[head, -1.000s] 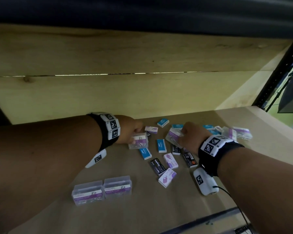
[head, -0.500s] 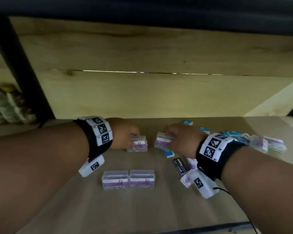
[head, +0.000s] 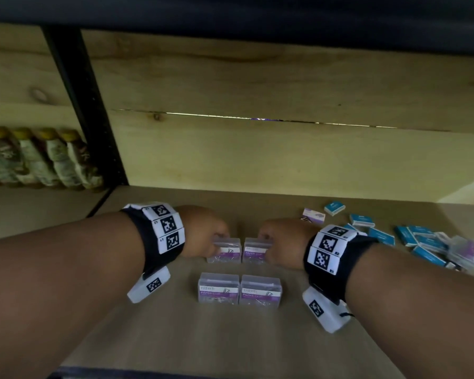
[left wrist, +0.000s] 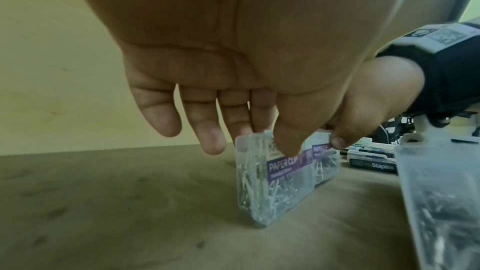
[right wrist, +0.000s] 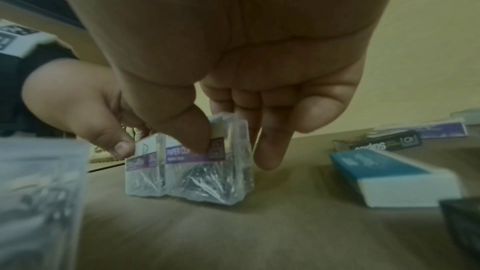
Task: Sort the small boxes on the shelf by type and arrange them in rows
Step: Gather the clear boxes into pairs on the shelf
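Note:
Two clear paper clip boxes with purple labels stand side by side on the shelf board. My left hand (head: 212,236) pinches the left box (head: 225,254) (left wrist: 275,180) from above between thumb and fingers. My right hand (head: 271,237) pinches the right box (head: 255,254) (right wrist: 213,165) the same way. Both boxes touch the board and each other. In front of them stands a pair of the same paper clip boxes (head: 240,291), also touching.
Loose small boxes lie at the right: blue ones (head: 381,236), a purple-and-white one (head: 314,215), a black staples box (left wrist: 371,164) and more clear paper clip boxes (head: 468,251). A black upright post (head: 80,105) bounds the left; wrapped jars (head: 39,160) stand beyond it.
Both hands carried a paper clip box each leftward from the pile and set them down side by side behind the front pair. The head view swung left.

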